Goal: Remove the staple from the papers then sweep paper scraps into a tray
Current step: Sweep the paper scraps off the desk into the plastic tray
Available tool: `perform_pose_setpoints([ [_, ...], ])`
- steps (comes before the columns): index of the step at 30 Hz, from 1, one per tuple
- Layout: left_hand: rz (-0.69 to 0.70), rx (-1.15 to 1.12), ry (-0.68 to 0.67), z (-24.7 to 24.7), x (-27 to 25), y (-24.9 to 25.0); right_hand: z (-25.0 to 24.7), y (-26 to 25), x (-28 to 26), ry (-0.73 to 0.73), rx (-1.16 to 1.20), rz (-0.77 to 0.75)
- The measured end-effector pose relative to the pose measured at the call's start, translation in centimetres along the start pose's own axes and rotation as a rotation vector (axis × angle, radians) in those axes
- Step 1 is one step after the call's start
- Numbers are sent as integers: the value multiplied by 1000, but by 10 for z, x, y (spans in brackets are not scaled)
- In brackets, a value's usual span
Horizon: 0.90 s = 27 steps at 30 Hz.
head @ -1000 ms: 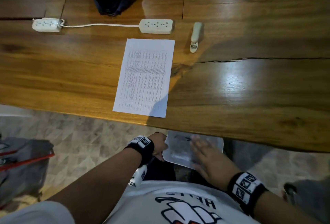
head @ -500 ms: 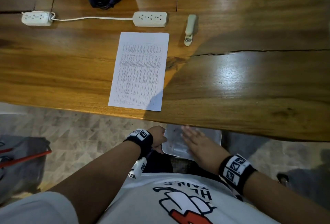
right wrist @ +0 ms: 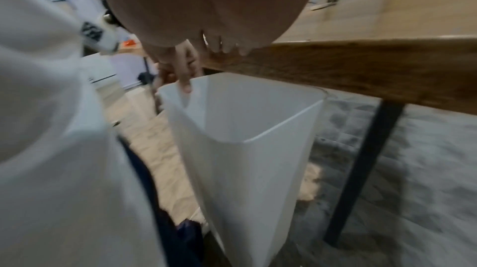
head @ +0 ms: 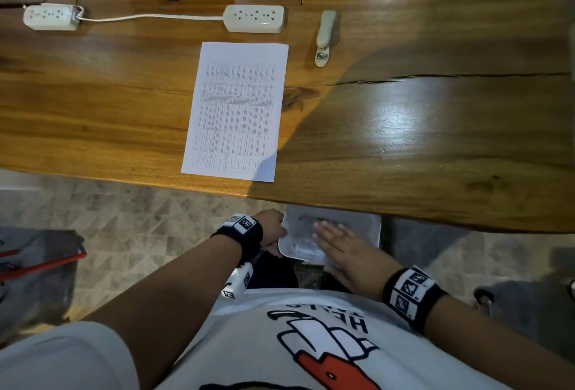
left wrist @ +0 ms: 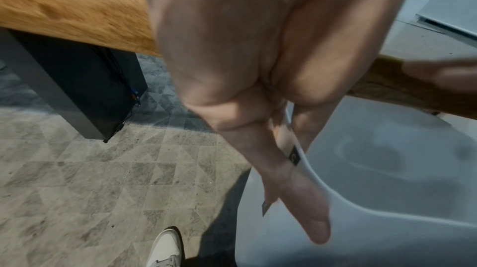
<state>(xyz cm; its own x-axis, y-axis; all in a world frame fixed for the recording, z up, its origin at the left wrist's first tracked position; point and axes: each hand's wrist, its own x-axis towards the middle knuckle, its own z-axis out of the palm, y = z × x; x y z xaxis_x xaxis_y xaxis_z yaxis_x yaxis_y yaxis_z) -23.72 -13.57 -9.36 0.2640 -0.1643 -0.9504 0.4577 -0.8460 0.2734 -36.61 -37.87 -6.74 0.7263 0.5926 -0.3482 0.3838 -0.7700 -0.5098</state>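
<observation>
below the table edge [head: 342,203] the left hand [head: 272,229] pinches the tray [head: 361,224] rim — right hand [head: 345,249] flat, fingers straight.

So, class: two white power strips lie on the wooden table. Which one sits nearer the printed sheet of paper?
The right-hand power strip, just above the paper's top edge. The other power strip lies far left, at the cord's other end.

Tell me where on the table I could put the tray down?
The bare wood right of the papers and below the stapler is widest. Left of the papers, below the cord, is free too. The back edge is crowded with power strips.
</observation>
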Motion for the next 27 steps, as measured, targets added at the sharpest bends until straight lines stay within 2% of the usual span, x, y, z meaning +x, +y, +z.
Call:
perform_pose_setpoints([
  [2, -4, -13, 0, 3, 2, 1, -19, 19, 7, 113, 30, 156],
  [4, -2, -21, 8, 5, 3, 1, -48, 48, 21, 258, 40, 412],
  [6, -3, -14, 3, 8, 3, 2, -67, 65, 29, 228, 23, 564],
  [7, -4, -8, 6, 10, 2, 4, -68, 63, 28, 194, 7, 559],
  [9, -1, -10, 15, 13, 0, 8, -51, 41, 17, 92, -33, 436],
  [13, -5, 14, 23, 17, -3, 12, -10, -4, -22, -218, 89, -19],
  [14, -5, 10, 26, 19, -2, 13, -7, -5, -27, -258, 91, -92],
  [15, -8, 11, 23, 20, -3, 15, -9, -3, -28, -207, 106, -99],
  [18, 0, 52, 31, 20, -8, 17, -36, 12, -12, 95, 178, 129],
  [19, -5, 62, 26, 20, -11, 18, -47, 14, -5, 118, 179, 182],
  [20, -10, 63, 17, 21, -11, 17, -53, 16, 0, 67, 166, 224],
  [22, -31, 50, 1, 24, -17, 19, -51, 21, 11, -126, 105, 316],
  [25, -8, 150, -32, 20, -19, 18, -28, 17, 13, -363, 78, 455],
  [26, 12, 201, -42, 17, -16, 17, -24, 14, 9, -376, 100, 517],
  [27, 23, 237, -56, 12, -14, 18, -19, 10, 3, -298, 162, 562],
])
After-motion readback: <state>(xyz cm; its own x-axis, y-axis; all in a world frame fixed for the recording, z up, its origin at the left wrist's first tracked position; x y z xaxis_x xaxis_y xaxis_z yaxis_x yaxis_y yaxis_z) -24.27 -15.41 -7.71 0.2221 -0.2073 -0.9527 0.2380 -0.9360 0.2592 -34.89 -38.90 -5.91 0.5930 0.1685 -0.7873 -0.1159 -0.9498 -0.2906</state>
